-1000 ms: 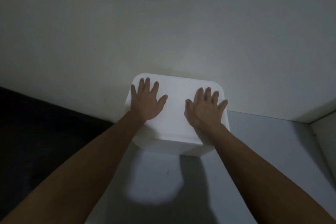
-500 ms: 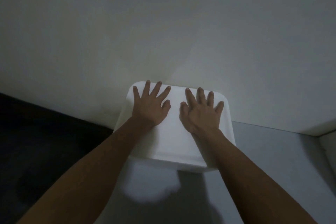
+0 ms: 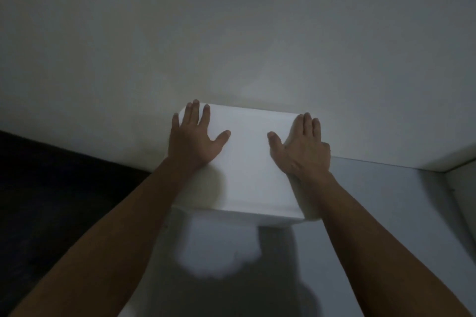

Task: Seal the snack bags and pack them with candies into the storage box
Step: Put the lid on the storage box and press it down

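The left hand point(image 3: 193, 136) and right hand point(image 3: 304, 148), apart, press flat-fingered on the lid of the white rounded plastic storage box point(image 3: 246, 162) beneath them (contents hidden). Uneven pressure could leave the lid half-seated or slide the box.

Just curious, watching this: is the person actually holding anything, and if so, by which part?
Nothing is gripped. The left hand and right hand lie flat, fingers straight, on the top of the white storage box, near its left and right edges.
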### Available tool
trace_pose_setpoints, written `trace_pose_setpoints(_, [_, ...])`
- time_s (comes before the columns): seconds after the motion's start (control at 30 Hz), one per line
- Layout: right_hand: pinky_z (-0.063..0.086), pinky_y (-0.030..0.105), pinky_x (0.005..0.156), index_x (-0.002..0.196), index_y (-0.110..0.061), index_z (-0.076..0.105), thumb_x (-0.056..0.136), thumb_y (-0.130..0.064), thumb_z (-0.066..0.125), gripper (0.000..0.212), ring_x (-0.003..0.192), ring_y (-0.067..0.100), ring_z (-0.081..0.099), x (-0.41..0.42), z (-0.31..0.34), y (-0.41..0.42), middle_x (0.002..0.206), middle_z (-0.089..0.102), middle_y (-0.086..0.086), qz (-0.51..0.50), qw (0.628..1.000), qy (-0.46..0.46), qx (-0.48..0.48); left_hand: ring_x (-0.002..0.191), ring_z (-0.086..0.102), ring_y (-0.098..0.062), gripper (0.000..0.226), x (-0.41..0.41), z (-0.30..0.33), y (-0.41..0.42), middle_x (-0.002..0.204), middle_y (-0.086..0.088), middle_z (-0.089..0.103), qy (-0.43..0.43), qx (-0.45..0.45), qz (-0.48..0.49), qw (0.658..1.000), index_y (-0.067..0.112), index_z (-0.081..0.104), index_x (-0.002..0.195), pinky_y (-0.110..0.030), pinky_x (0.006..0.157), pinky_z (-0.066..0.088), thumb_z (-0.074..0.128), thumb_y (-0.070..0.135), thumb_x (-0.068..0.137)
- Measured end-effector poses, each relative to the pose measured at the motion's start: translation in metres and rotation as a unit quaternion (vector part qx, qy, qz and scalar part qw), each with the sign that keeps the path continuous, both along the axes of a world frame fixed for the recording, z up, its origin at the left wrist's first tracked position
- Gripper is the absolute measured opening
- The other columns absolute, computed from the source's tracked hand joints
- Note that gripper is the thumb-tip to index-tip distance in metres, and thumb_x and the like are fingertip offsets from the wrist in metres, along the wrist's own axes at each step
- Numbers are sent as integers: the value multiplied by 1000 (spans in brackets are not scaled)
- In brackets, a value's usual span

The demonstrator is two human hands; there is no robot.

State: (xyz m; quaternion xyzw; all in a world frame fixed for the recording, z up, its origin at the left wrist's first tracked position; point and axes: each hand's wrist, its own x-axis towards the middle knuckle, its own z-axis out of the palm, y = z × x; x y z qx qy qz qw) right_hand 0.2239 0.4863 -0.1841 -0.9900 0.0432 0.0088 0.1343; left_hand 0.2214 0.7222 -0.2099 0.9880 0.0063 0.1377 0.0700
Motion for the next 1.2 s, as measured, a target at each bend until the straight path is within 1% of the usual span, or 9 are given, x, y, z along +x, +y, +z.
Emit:
trace_pose_setpoints(0.13, [15, 56, 117, 152, -9, 4, 89, -64, 28, 87, 149, 25, -8, -4, 12, -19, 162, -4, 6, 73, 996, 47, 8, 147, 16, -32, 100, -8, 16, 5, 157, -20, 19, 92, 3, -21, 996, 4, 29, 147, -53, 118, 7, 19, 74, 77])
trace_pose_setpoints(0.27, [2, 65, 114, 152, -17, 4, 93, -61, 21, 75, 148, 34, -11, -46, 13, -16, 163, -2, 2, 61, 996, 63, -24, 147, 0, -36, 79, -51, 20, -20, 161, -15, 3, 151, 7, 21, 988, 15, 12, 153, -57, 116, -1, 25, 65, 92])
trace_pose_setpoints(0.47, [6, 65, 113, 153, -21, 5, 91, -65, 10, 76, 148, 36, -5, -91, 2, 6, 162, 0, 6, 42, 996, 18, -80, 138, 28, -49, 66, -97, -2, -54, 150, -19, 36, 51, 53, 4, 997, 18, 39, 145, -69, 106, 26, 27, 59, 95])
trace_pose_setpoints(0.63, [11, 65, 112, 152, -21, 12, 91, -64, 14, 75, 148, 35, -1, -91, 1, 7, 162, 7, 7, 35, 997, 0, -73, 140, 24, -48, 68, -97, -1, -57, 153, -17, 33, 59, 53, 21, 997, 21, 34, 147, -68, 108, 22, 24, 62, 94])
trace_pose_setpoints(0.77, [13, 66, 110, 151, -23, 13, 90, -64, 18, 74, 148, 34, -2, -93, 3, 9, 162, 5, 9, 22, 998, 15, -50, 146, 7, -41, 72, -97, 11, -56, 160, -9, 13, 117, 42, 30, 992, 30, 16, 152, -62, 115, 6, 13, 66, 89])
trace_pose_setpoints(0.87, [22, 61, 107, 149, -23, 18, 90, -61, 31, 72, 148, 34, 4, -94, 9, 5, 161, 2, 12, -32, 999, 24, 6, 145, 13, -42, 65, -97, 14, -47, 158, -9, 23, 117, 7, 50, 992, 28, 30, 148, -62, 114, 7, 22, 61, 93])
trace_pose_setpoints(0.93, [34, 54, 103, 148, -19, 18, 89, -58, 42, 75, 141, 39, 26, -90, 11, -7, 160, 8, 12, -82, 993, 39, 78, 138, 24, -50, 66, -96, 17, -30, 153, -16, 32, 83, -38, 118, 989, 18, 41, 143, -66, 109, 15, 33, 59, 92])
trace_pose_setpoints(1.1, [37, 42, 104, 150, -18, 16, 85, -53, 56, 83, 129, 35, 45, -90, 6, -30, 147, 40, 14, -96, 973, 26, 207, 129, 41, -43, 71, -84, 34, 3, 151, -19, 31, 101, -203, 147, 963, 9, 20, 150, -47, 106, 32, 43, 47, 96])
trace_pose_setpoints(1.2, [46, 37, 100, 141, -19, 39, 77, -43, 67, 74, 117, 27, 56, -81, 4, -38, 135, 55, 8, -155, 908, 19, 388, 132, 41, -35, 60, -76, 31, 22, 146, -17, 40, 86, -328, 134, 931, 10, 29, 149, -37, 109, 30, 47, 35, 97])
